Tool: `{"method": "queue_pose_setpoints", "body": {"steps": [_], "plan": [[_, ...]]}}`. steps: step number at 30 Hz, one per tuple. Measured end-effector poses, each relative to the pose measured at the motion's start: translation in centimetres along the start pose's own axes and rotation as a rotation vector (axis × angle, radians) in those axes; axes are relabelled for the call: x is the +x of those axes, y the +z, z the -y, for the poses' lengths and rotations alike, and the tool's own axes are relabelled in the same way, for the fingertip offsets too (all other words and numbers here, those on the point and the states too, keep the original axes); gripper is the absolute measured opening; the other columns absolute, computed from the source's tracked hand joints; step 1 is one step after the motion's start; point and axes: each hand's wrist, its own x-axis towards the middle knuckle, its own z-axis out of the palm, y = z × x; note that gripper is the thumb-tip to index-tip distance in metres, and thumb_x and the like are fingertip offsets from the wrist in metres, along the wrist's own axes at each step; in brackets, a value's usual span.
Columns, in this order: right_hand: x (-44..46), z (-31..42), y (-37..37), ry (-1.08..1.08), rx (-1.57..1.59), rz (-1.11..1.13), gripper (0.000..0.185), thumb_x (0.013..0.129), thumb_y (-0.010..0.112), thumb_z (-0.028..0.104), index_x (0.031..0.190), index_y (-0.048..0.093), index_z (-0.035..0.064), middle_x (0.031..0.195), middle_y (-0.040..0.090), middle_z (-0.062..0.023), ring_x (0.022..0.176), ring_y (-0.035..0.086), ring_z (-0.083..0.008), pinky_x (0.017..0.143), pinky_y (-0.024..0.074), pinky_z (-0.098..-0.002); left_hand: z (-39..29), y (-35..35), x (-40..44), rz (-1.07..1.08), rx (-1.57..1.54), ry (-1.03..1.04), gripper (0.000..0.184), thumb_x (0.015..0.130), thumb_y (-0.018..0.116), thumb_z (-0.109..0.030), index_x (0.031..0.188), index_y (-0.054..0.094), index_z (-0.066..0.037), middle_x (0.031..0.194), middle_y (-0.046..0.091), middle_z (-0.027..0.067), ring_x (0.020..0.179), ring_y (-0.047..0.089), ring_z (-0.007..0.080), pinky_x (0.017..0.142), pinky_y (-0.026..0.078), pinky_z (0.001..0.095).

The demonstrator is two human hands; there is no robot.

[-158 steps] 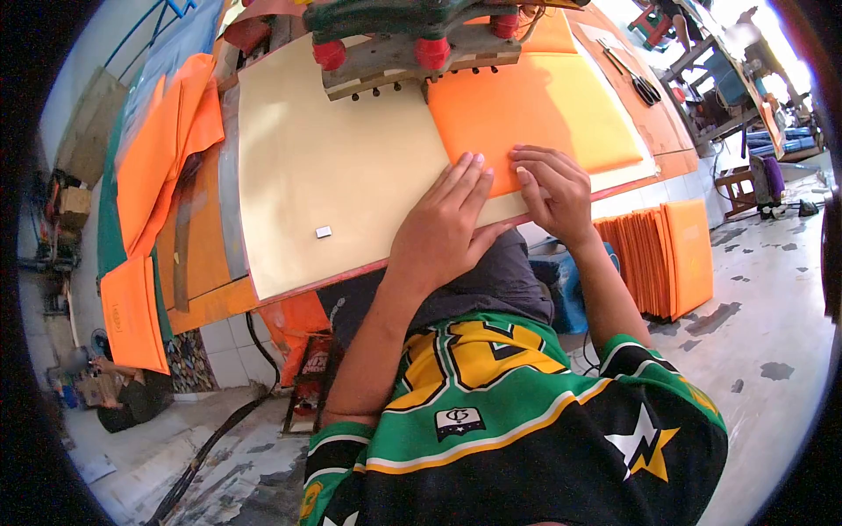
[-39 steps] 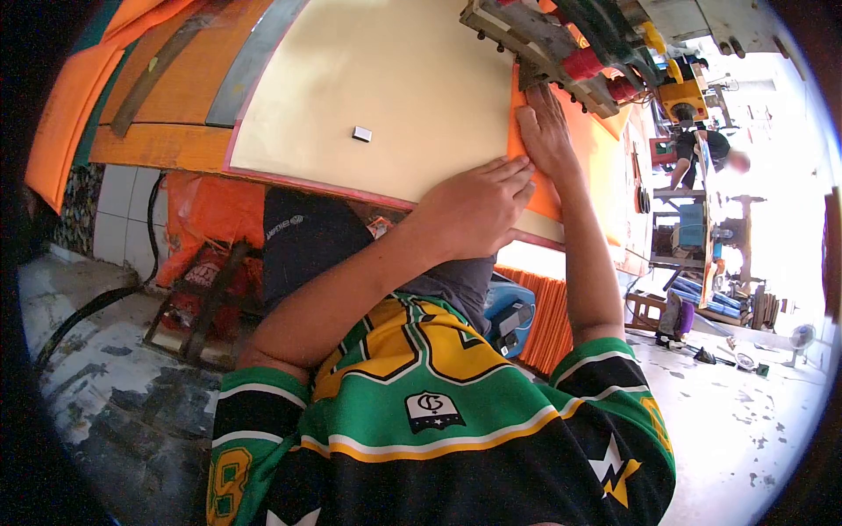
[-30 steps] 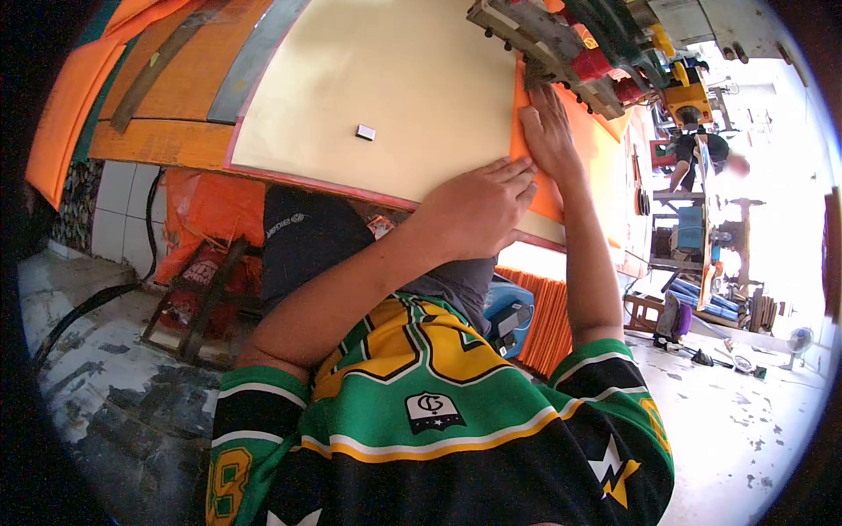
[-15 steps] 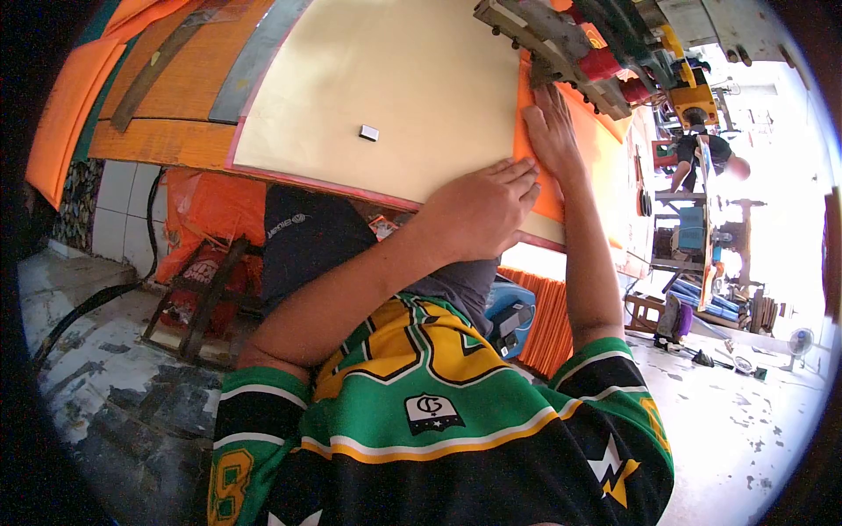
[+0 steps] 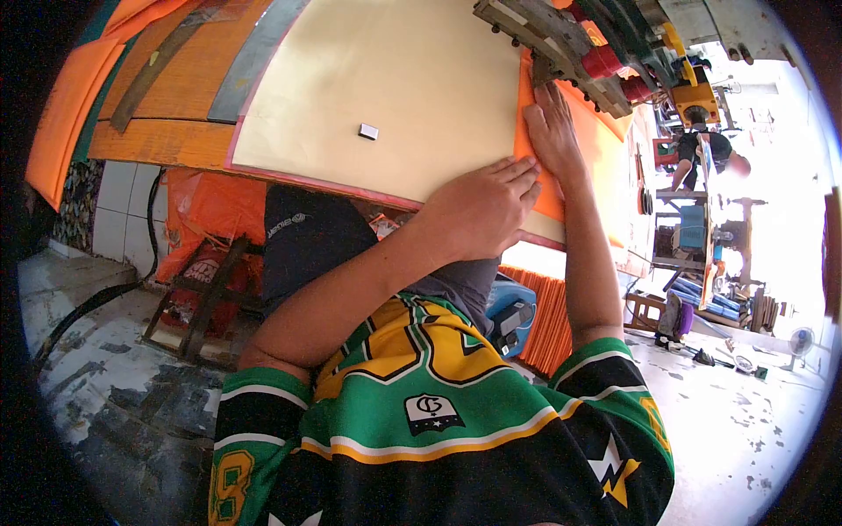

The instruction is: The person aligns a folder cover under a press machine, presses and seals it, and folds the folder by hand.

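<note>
My left hand (image 5: pixel 481 209) lies on the near right part of a pale cream sheet (image 5: pixel 386 79), its fingertips reaching an orange strip of sheet material (image 5: pixel 549 203). Its fingers are stretched out, and I see nothing held in them. Farther up the strip rests my right hand (image 5: pixel 555 133), flat with fingers extended toward the machine's metal bar (image 5: pixel 553 53). That bar hides part of the orange material beyond the fingertips. A small white block with dark edges (image 5: pixel 368 131) sits on the cream sheet, left of both hands.
A machine with red parts (image 5: pixel 601 61) and a yellow box (image 5: pixel 695 103) overhangs the table's right side. Orange sheets (image 5: pixel 74 118) hang at the left. Below are a stack of orange sheets (image 5: pixel 542 316) and a metal frame (image 5: pixel 206 298). Another person (image 5: pixel 715 156) bends at the far right.
</note>
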Motion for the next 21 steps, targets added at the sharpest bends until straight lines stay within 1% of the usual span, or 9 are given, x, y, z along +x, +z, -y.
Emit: {"method": "queue_pose_setpoints", "body": {"steps": [4,6,10,13,15,16,18,19,21], "plan": [[-0.3,0.1,0.4,-0.047,0.001,-0.076,0.055,0.106,0.042,0.028,0.147,0.052,-0.0074,0.156,0.051,-0.0352,0.148,0.045,-0.0528,0.127,0.0341,-0.0540,-0.1,-0.3,0.0,0.007,-0.011,-0.004,0.073,0.100,0.074,-0.041,0.147,0.059,0.012,0.159,0.057,0.0325,0.156,0.049,0.0416,0.135,0.034,0.0491],[-0.4,-0.3,0.4,0.009,-0.061,-0.014,0.053,0.107,0.041,0.028,0.144,0.053,-0.0083,0.154,0.051,-0.0365,0.147,0.045,-0.0531,0.127,0.0341,-0.0535,0.0,-0.2,0.0,0.009,-0.016,-0.002,0.073,0.099,0.074,-0.040,0.147,0.059,0.012,0.159,0.057,0.0324,0.156,0.049,0.0419,0.134,0.034,0.0493],[-0.3,-0.1,0.2,0.045,-0.013,0.022,0.051,0.107,0.041,0.028,0.140,0.054,-0.0088,0.155,0.050,-0.0373,0.148,0.044,-0.0528,0.127,0.0337,-0.0533,-0.1,-0.3,0.0,0.002,-0.023,-0.006,0.073,0.099,0.074,-0.040,0.148,0.058,0.012,0.159,0.057,0.0316,0.156,0.049,0.0420,0.134,0.034,0.0494],[-0.3,-0.3,0.4,0.027,-0.055,0.002,0.048,0.107,0.042,0.027,0.136,0.054,-0.0084,0.152,0.052,-0.0364,0.145,0.046,-0.0523,0.125,0.0354,-0.0528,-0.1,-0.2,0.0,-0.001,-0.022,-0.010,0.073,0.100,0.074,-0.041,0.148,0.058,0.011,0.160,0.057,0.0311,0.156,0.049,0.0415,0.134,0.034,0.0491],[-0.1,0.2,-0.1,0.019,0.031,0.016,0.042,0.107,0.043,0.027,0.130,0.055,-0.0062,0.145,0.055,-0.0338,0.138,0.049,-0.0518,0.121,0.0380,-0.0530,-0.1,-0.2,0.0,0.005,-0.017,-0.009,0.073,0.100,0.073,-0.041,0.148,0.058,0.011,0.160,0.056,0.0309,0.157,0.048,0.0412,0.134,0.034,0.0491],[-0.2,0.1,-0.1,0.021,0.032,0.017,0.042,0.107,0.043,0.027,0.130,0.055,-0.0062,0.145,0.055,-0.0338,0.138,0.049,-0.0518,0.121,0.0380,-0.0530,-0.1,-0.1,0.0,0.009,-0.011,-0.007,0.073,0.100,0.073,-0.042,0.148,0.058,0.011,0.161,0.056,0.0307,0.157,0.048,0.0409,0.134,0.034,0.0492],[-0.2,-0.3,-0.2,-0.037,-0.029,0.046,0.036,0.107,0.044,0.026,0.121,0.054,-0.0047,0.138,0.057,-0.0311,0.131,0.051,-0.0509,0.117,0.0405,-0.0532,-0.1,-0.2,0.0,0.015,-0.009,-0.007,0.073,0.100,0.073,-0.042,0.149,0.058,0.011,0.161,0.056,0.0306,0.157,0.048,0.0407,0.134,0.034,0.0492],[-0.2,-0.5,-0.2,-0.037,-0.029,0.046,0.036,0.107,0.044,0.026,0.121,0.054,-0.0047,0.138,0.057,-0.0311,0.131,0.051,-0.0509,0.117,0.0405,-0.0532,-0.1,-0.3,0.0,0.020,-0.006,-0.006,0.074,0.100,0.073,-0.042,0.149,0.058,0.011,0.161,0.056,0.0305,0.158,0.047,0.0405,0.134,0.034,0.0492],[-0.1,-0.7,-0.1,-0.089,-0.069,0.052,0.031,0.107,0.045,0.025,0.115,0.053,-0.0033,0.134,0.058,-0.0296,0.128,0.052,-0.0499,0.115,0.0420,-0.0535,-0.1,-0.3,0.0,0.021,-0.006,-0.007,0.074,0.100,0.073,-0.043,0.149,0.058,0.011,0.161,0.056,0.0304,0.158,0.047,0.0404,0.134,0.034,0.0491]]}}
